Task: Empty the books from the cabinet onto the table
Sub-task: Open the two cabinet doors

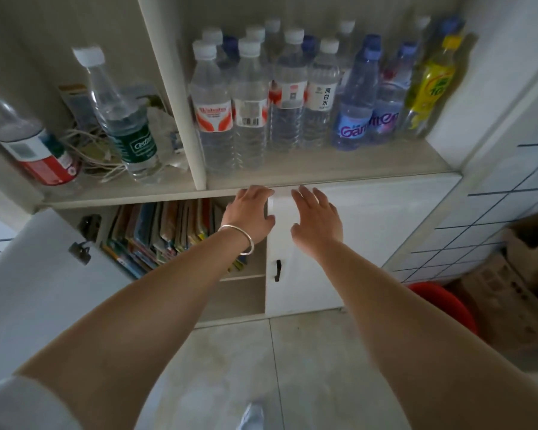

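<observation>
Several colourful books [165, 231] stand leaning in the lower left compartment of a white cabinet [323, 178], whose left door [44, 274] hangs open. My left hand [250, 214], with a silver bracelet on the wrist, reaches toward the compartment beside the books, fingers extended at the shelf edge. My right hand [319, 220] lies flat with spread fingers against the top of the closed right door [370, 243]. Neither hand holds anything. No table is in view.
Many water bottles [280, 100] fill the shelf above the books; more bottles and tangled cords [100, 150] sit in the left bay. The right door has a black handle [278, 270]. A red bucket [444, 305] and cardboard boxes [516, 274] stand on the tiled floor at right.
</observation>
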